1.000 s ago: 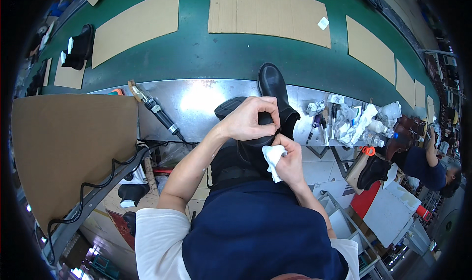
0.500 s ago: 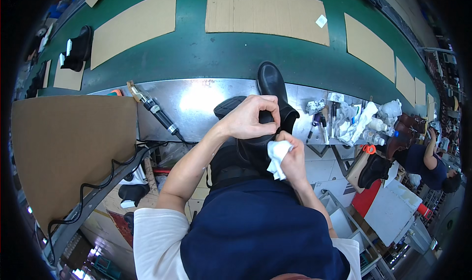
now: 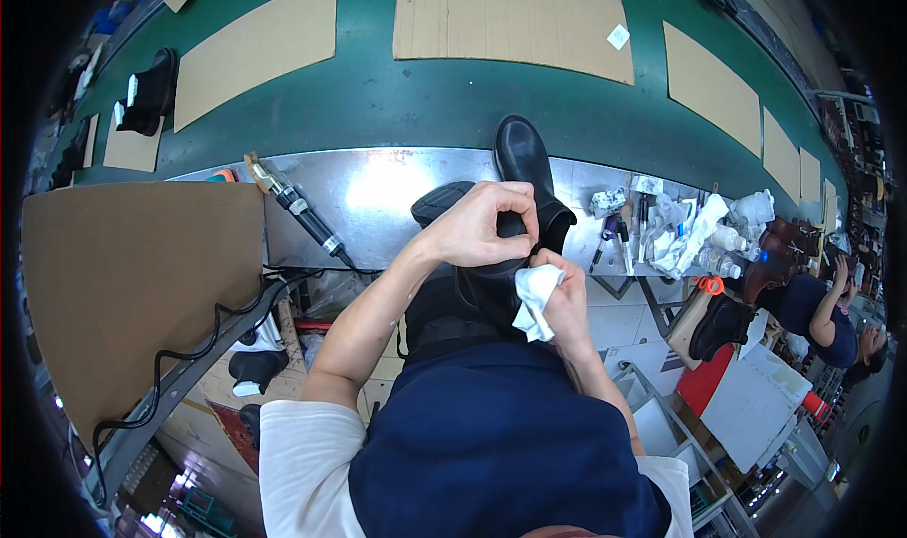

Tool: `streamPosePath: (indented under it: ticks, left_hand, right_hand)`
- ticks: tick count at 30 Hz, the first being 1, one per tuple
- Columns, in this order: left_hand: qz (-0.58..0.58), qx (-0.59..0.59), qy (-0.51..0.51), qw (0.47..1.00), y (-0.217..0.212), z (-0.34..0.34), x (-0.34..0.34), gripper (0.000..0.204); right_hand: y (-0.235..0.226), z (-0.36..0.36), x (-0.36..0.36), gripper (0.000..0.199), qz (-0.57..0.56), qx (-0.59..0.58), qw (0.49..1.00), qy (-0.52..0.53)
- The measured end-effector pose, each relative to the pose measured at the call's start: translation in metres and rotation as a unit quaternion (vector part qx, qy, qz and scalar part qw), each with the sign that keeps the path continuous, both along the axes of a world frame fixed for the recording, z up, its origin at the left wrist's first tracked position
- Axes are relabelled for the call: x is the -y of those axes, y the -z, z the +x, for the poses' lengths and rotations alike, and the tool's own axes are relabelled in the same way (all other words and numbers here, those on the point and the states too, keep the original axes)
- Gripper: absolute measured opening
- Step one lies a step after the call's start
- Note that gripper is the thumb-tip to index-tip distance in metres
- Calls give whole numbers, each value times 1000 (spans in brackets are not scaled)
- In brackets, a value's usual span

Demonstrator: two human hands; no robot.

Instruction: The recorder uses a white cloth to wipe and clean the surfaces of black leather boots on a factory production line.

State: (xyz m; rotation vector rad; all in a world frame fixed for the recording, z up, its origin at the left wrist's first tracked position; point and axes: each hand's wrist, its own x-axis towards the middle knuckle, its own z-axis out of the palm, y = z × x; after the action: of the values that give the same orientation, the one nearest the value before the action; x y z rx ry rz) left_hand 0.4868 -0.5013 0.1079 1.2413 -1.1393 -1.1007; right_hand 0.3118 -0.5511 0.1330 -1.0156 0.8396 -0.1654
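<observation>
A black ankle boot [image 3: 520, 160] lies with its toe on the steel bench [image 3: 378, 203] and its shaft toward me. My left hand [image 3: 487, 224] grips the top of the boot's shaft, fingers curled over the rim. My right hand [image 3: 557, 297] holds a crumpled white cloth [image 3: 536, 297] pressed against the boot's shaft just below the left hand. A second dark boot shaft [image 3: 439, 207] lies under my left wrist.
A cylindrical power tool [image 3: 302, 212] with a cable lies on the bench at left. Rags, bottles and pens [image 3: 680, 226] crowd the bench at right. A green conveyor [image 3: 416, 94] carries cardboard sheets and a black boot [image 3: 151, 94]. A brown cardboard panel [image 3: 132, 283] stands left. Another person [image 3: 831, 316] sits at right.
My right hand with the cloth has shifted slightly up along the boot's shaft. The left hand keeps its grip in the same place.
</observation>
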Motion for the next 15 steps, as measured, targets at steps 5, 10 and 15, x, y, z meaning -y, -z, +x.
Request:
streamPosePath:
  ticks: [5,10,15]
  left_hand:
    - [-1,1,2,1000,1,0,0,10]
    - [12,4,2,1000,0,0,0,10]
    - [10,-2,5,1000,0,0,0,9]
  right_hand:
    - [5,-3,-1,16,-125,14,990,-56]
    - [2,-2,2,14,58,-11,998,20]
    - [4,-5,-2,14,-128,-10,989,-73]
